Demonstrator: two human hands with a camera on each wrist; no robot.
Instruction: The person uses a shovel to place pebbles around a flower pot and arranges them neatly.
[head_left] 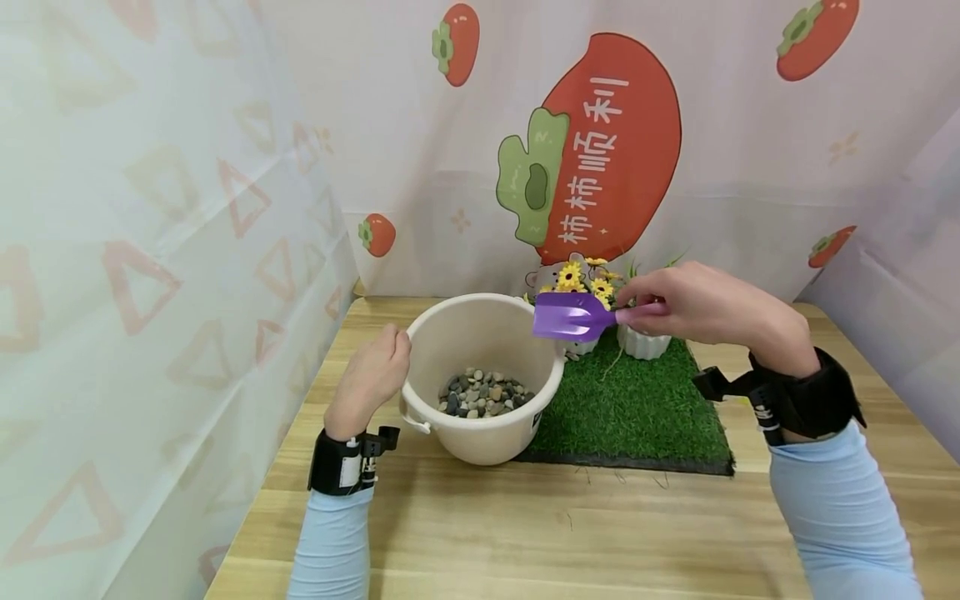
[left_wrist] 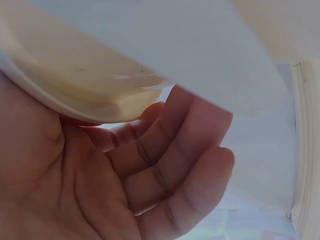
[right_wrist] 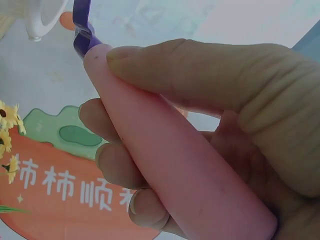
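Head view: your right hand grips the pink handle of the small purple plastic trowel, blade held level just above the far-right rim of the round cream plastic bucket. Blade looks empty, as far as I can tell. The grey and brown pebbles lie in the bucket's bottom. Your left hand cups the bucket's left rim, fingers curled against it. Right of the bucket: a green artificial grass mat with a white ribbed pot and yellow artificial flowers at its far edge.

Left wrist view: fingers loosely bent under the bucket rim, more a brace than a full clamp. I'd firm that up so the bucket doesn't slide when the blade digs in.

Right wrist view: thumb on top and fingers wrapped under the pink handle; grip sits close to the blade end, good for control.

Advice: tip the blade down steeply, enter the pebbles from the bucket's right wall, scoop shallow, lift level. Keep your elbow off the flowers.
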